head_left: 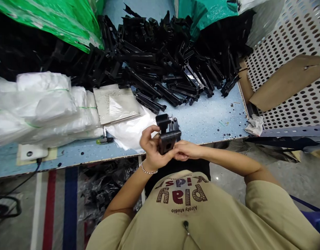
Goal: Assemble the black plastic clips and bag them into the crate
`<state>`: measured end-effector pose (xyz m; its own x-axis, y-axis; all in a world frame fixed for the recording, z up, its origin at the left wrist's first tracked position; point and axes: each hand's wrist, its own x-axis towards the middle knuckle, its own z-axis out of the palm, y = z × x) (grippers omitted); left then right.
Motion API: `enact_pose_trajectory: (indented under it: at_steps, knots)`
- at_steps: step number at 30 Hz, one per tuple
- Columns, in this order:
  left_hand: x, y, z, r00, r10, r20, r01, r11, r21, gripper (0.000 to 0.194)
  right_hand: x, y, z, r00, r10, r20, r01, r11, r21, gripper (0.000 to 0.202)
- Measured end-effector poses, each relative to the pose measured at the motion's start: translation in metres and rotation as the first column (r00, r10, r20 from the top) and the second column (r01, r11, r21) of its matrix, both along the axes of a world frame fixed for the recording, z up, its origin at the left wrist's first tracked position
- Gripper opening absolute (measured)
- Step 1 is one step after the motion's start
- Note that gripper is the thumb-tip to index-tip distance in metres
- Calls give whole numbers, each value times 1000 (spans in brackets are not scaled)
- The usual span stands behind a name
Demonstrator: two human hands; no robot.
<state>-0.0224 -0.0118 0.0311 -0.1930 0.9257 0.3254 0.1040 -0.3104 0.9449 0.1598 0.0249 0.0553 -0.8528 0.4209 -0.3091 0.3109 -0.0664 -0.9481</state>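
Note:
A black plastic part [168, 139] is held up at the table's front edge, close to my body. My left hand [154, 148] grips it from the left, thumb across its lower end and fingers bent around its side. At its lower right is my right hand [184, 150], fingers curled closed against the part; what those fingers pinch is hidden. Beyond both hands, a large heap of similar black parts [149, 59] covers the back of the blue table [206, 119]. White plastic sheets [135, 130] lie just left of the held part.
Stacked clear bags [45, 107] fill the table's left side, beside a flat cardboard piece [115, 104]. A green-handled tool [104, 140] lies near the front edge. Green sacks [58, 21] stand behind. At the right are a perforated white panel [287, 45] and brown cardboard [287, 83].

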Motion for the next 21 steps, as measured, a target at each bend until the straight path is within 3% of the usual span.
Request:
enact_pose_trajectory:
  at_steps: [1, 3, 4, 6, 7, 8, 10, 12, 13, 15, 17, 19, 21]
  knots:
    - [-4, 3, -9, 999, 32, 19, -32, 999, -26, 86, 1, 9, 0, 1000, 1, 23, -1, 1000, -5, 56]
    - [-11, 11, -29, 992, 96, 85, -78, 979, -188, 70, 2, 37, 3, 990, -102, 97, 78, 972, 220, 53]
    - [-13, 16, -39, 986, 136, 97, -104, 953, -284, 62, 3, 55, 4, 968, -215, 132, 145, 901, 409, 50]
    - [-10, 25, -57, 978, 202, 48, -166, 897, -410, 55, 0, 92, 4, 871, -461, 171, 197, 646, 737, 43]
    - [-5, 27, -64, 977, 211, -5, -194, 884, -426, 56, -3, 109, 3, 811, -552, 192, 166, 533, 830, 42]
    - [2, 29, -70, 977, 204, -63, -211, 885, -416, 56, -7, 125, -1, 760, -609, 225, 114, 466, 878, 42]
    - [21, 29, -78, 976, 158, -147, -201, 912, -357, 56, -16, 151, -9, 693, -651, 311, 18, 447, 894, 40]
    - [39, 28, -80, 972, 120, -200, -179, 934, -309, 58, -22, 166, -17, 681, -644, 349, 25, 497, 868, 31]
    - [45, 28, -80, 970, 106, -219, -170, 938, -300, 59, -22, 170, -19, 692, -637, 340, 83, 537, 839, 26]
    - [50, 29, -75, 971, 76, -229, -147, 939, -310, 64, -15, 169, -19, 725, -637, 260, 320, 647, 692, 22]
    - [47, 33, -63, 990, 28, -136, -74, 936, -343, 71, -3, 155, -16, 739, -661, 130, 595, 730, 336, 25]
    - [42, 41, -44, 992, -51, 115, 87, 936, -341, 81, 10, 130, -11, 707, -706, 30, 703, 697, -142, 25]
    - [39, 51, -21, 889, -156, 430, 285, 924, -255, 89, 16, 95, -6, 684, -730, -8, 609, 577, -544, 22]
